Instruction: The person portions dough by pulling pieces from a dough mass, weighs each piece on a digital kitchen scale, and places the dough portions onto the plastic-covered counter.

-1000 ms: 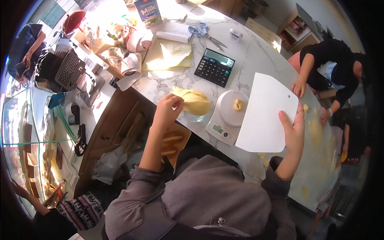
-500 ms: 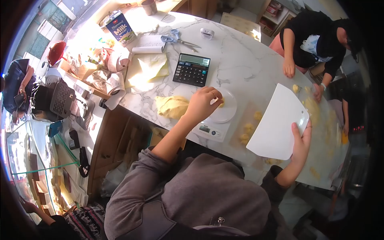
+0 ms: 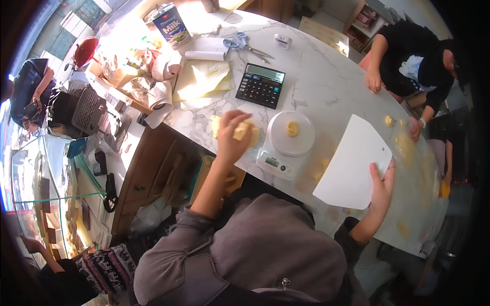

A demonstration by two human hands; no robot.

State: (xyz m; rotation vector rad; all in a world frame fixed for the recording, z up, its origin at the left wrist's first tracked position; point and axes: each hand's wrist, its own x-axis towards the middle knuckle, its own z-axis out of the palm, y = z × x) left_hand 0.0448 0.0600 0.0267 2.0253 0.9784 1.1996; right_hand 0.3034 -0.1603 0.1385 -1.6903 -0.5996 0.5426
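My right hand (image 3: 383, 186) grips a white plastic dough scraper (image 3: 353, 166) by its right edge, the broad sheet held up over the table. My left hand (image 3: 236, 137) is over a large lump of yellow dough (image 3: 215, 125), fingers apart and slightly blurred; whether they touch the dough is unclear. On the round plate of a white kitchen scale (image 3: 278, 164) rests a small piece of dough (image 3: 292, 128). More dough pieces (image 3: 322, 166) lie right of the scale, partly hidden behind the scraper.
Beyond the dough sit a black calculator (image 3: 260, 85), blue-handled scissors (image 3: 236, 41), a notepad (image 3: 206, 54) and a milk carton (image 3: 172, 26). A co-worker (image 3: 408, 61) leans at the table's far right, near more dough (image 3: 406, 145). Another person stands at far left.
My left hand has moved left from the scale to the dough lump, leaving the small dough piece on the scale plate. The scraper stays in my right hand; the view has shifted slightly.
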